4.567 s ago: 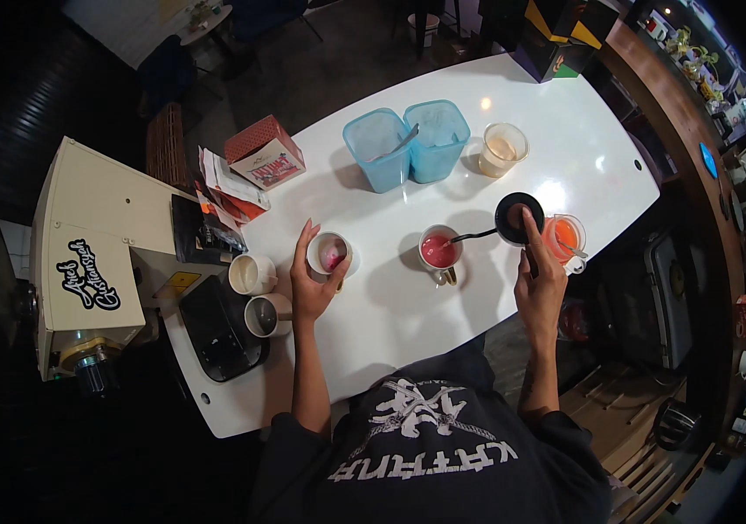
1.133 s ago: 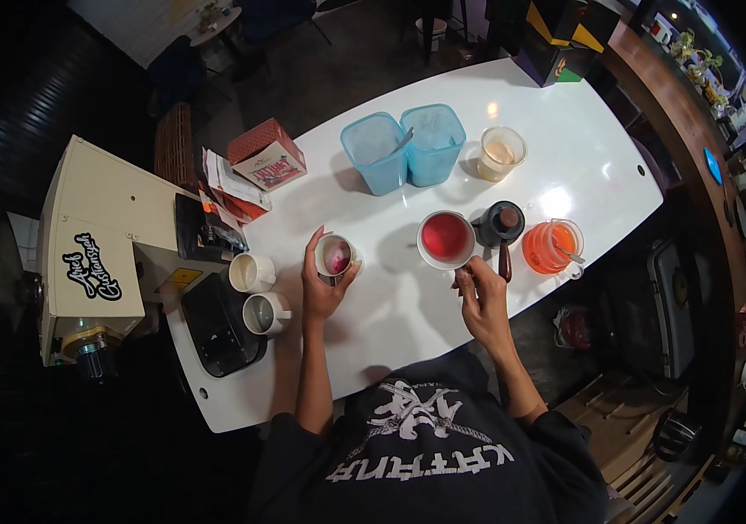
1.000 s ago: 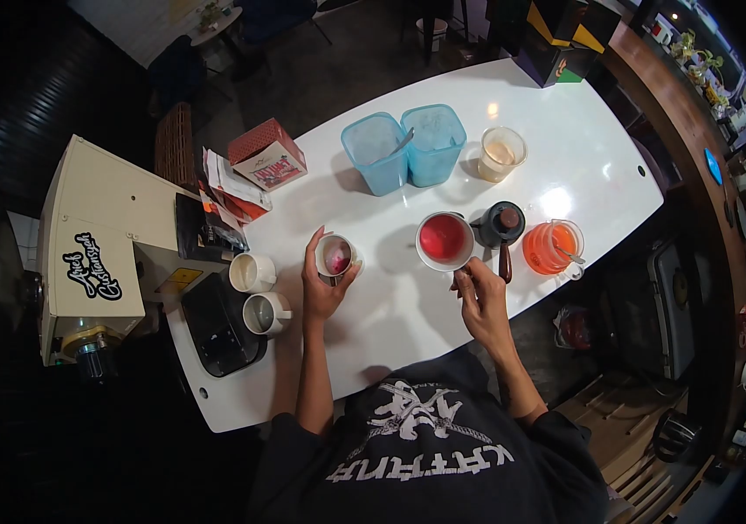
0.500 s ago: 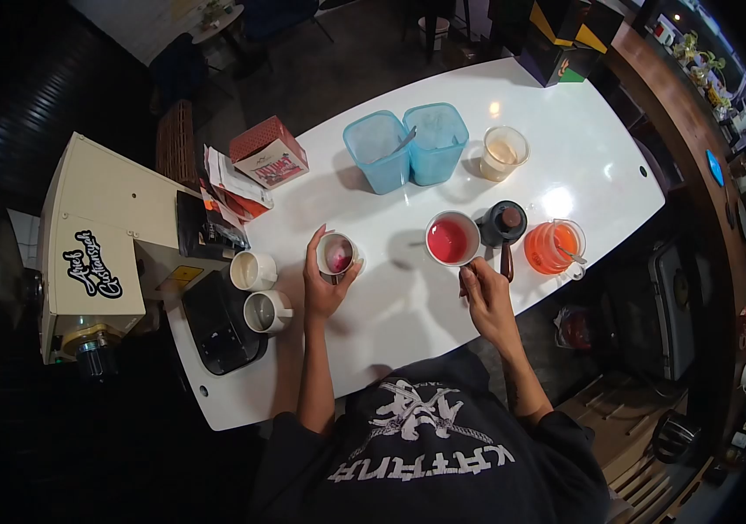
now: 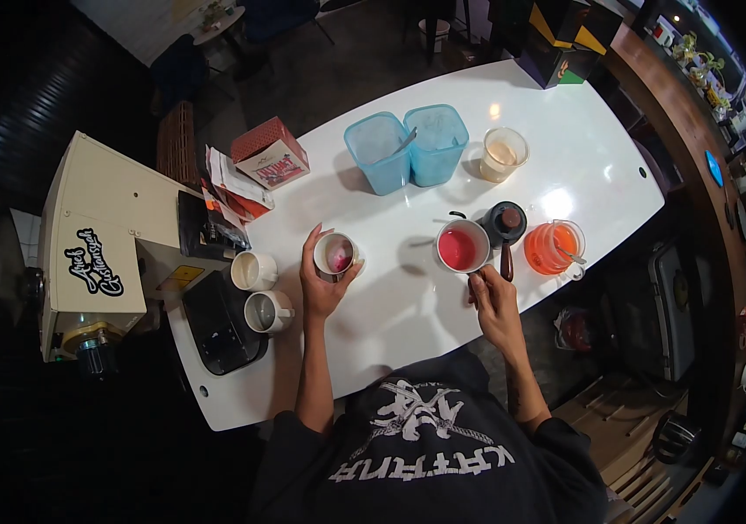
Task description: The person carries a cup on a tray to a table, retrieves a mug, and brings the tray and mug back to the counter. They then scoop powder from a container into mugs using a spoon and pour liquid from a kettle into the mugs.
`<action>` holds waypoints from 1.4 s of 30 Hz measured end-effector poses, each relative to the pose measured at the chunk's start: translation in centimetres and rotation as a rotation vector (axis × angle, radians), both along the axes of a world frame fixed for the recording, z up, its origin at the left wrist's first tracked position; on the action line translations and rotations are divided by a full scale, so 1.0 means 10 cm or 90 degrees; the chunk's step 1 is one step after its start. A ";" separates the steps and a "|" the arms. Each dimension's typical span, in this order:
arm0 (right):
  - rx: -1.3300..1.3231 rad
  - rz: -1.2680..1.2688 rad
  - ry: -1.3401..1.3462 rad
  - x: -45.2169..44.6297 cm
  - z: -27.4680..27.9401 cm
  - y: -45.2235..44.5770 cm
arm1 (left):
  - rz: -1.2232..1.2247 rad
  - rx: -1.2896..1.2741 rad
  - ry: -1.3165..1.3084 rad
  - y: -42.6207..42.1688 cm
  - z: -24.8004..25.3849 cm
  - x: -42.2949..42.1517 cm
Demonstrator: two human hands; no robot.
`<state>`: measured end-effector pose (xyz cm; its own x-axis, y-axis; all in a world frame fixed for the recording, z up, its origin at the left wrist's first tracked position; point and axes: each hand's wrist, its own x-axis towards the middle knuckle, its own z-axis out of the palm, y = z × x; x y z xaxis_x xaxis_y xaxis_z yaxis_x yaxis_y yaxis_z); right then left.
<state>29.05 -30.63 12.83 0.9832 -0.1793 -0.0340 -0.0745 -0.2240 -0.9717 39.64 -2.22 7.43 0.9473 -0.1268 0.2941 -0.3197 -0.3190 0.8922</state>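
My left hand (image 5: 322, 284) curves its thumb and fingers around a small white cup (image 5: 347, 242). A little pink-purple liquid or residue shows in the bottom of that cup. By its handle, my right hand (image 5: 497, 301) grips a light-walled mug (image 5: 459, 246) with red liquid inside. Just right of this mug stands a dark round-topped vessel (image 5: 506, 224) with a brown knob and a brown handle. Further right is a clear glass jug (image 5: 555, 246) of orange-red liquid, with a spoon in it.
Two blue plastic containers (image 5: 382, 170) and a clear cup (image 5: 504, 154) stand towards the back of the white table (image 5: 373, 332). Left are two white mugs (image 5: 268, 312), a black scale-like tray (image 5: 216, 325), a red-and-white box (image 5: 270, 157) and a cream machine (image 5: 93, 227).
My right hand has carried the mug of red liquid slightly to the right, closer to the dark vessel. My left hand and the small cup have hardly moved.
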 end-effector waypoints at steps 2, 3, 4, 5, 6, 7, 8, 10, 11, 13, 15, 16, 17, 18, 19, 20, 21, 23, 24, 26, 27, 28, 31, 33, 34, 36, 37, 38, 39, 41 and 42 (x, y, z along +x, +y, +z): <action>0.008 -0.002 0.001 -0.01 0.03 -0.01 | 0.010 0.013 -0.028 0.02 -0.02 0.03; 0.008 -0.003 0.000 -0.02 0.02 -0.02 | 0.009 0.012 -0.029 0.02 -0.01 0.04; 0.008 -0.007 0.000 -0.02 0.00 -0.03 | 0.010 -0.011 -0.031 0.03 -0.01 0.05; 0.007 -0.011 0.000 -0.03 -0.01 -0.04 | 0.012 -0.036 -0.032 0.03 0.00 0.05; 0.006 -0.010 0.001 -0.03 -0.01 -0.06 | 0.012 -0.036 -0.031 0.04 0.02 0.06; 0.004 -0.012 -0.003 -0.03 -0.01 -0.07 | 0.000 -0.077 -0.012 0.05 0.05 0.06; 0.002 -0.013 -0.007 -0.04 -0.02 -0.08 | -0.011 -0.117 0.008 0.07 0.08 0.06; 0.003 -0.013 -0.003 -0.05 -0.04 -0.09 | -0.007 -0.153 0.025 0.08 0.24 0.05; 0.003 -0.014 0.001 -0.06 -0.05 -0.09 | -0.005 -0.189 0.042 0.09 0.32 0.05; 0.001 -0.016 -0.001 -0.08 -0.09 -0.09 | 0.014 -0.209 0.069 0.16 0.46 0.06; -0.001 -0.016 -0.004 -0.10 -0.10 -0.10 | 0.053 -0.239 0.090 0.23 0.58 0.09; 0.004 -0.014 0.017 -0.11 -0.09 -0.10 | 0.055 -0.238 0.089 0.28 0.63 0.09; 0.010 -0.011 0.039 -0.12 -0.08 -0.10 | 0.073 -0.244 0.095 0.32 0.68 0.10; 0.012 -0.008 0.039 -0.12 -0.09 -0.09 | 0.092 -0.251 0.102 0.35 0.72 0.10; 0.017 -0.007 0.040 -0.13 -0.09 -0.08 | 0.114 -0.257 0.099 0.35 0.76 0.09; 0.021 -0.007 0.041 -0.14 -0.10 -0.08 | 0.117 -0.257 0.099 0.37 0.78 0.07; 0.021 -0.005 0.041 -0.15 -0.11 -0.08 | 0.122 -0.224 0.096 0.39 0.80 0.06; 0.032 -0.010 0.044 -0.17 -0.13 -0.07 | 0.127 -0.191 0.094 0.40 0.82 0.03; 0.032 -0.011 0.044 -0.18 -0.16 -0.07 | 0.126 -0.160 0.075 0.38 0.83 0.00; 0.030 -0.026 0.007 -0.20 -0.22 -0.06 | 0.125 -0.130 0.056 0.35 0.80 -0.07; 0.030 -0.026 0.007 -0.21 -0.25 -0.07 | 0.114 -0.106 0.038 0.34 0.75 -0.11; 0.025 -0.027 0.011 -0.22 -0.27 -0.07 | 0.104 -0.082 0.020 0.33 0.71 -0.15; 0.014 -0.033 0.015 -0.25 -0.28 -0.07 | 0.098 -0.058 0.037 0.35 0.48 -0.25; 0.008 -0.037 0.016 -0.27 -0.28 -0.08 | 0.087 -0.031 0.053 0.34 0.41 -0.34; 0.011 -0.034 0.018 -0.29 -0.29 -0.09 | 0.088 -0.032 0.053 0.33 0.39 -0.38; 0.014 -0.031 0.022 -0.32 -0.32 -0.10 | 0.066 -0.001 0.034 0.33 0.33 -0.46; 0.007 -0.028 0.022 -0.32 -0.33 -0.11 | 0.067 0.002 0.035 0.32 0.31 -0.50; 0.000 -0.026 0.022 -0.33 -0.35 -0.11 | 0.066 0.002 0.036 0.32 0.30 -0.53; 0.000 -0.026 0.024 -0.34 -0.36 -0.12 | 0.071 0.008 0.035 0.33 0.29 -0.56; -0.008 -0.026 0.039 -0.36 -0.39 -0.13 | 0.076 0.014 0.038 0.32 0.29 -0.62; -0.007 -0.025 0.041 -0.38 -0.40 -0.13 | 0.082 0.016 0.044 0.32 0.29 -0.65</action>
<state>25.28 -31.95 8.83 0.9713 -0.2183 -0.0948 -0.1458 -0.2310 -0.9620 33.14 0.95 10.37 0.9741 -0.0086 0.2261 -0.2127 -0.3758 0.9020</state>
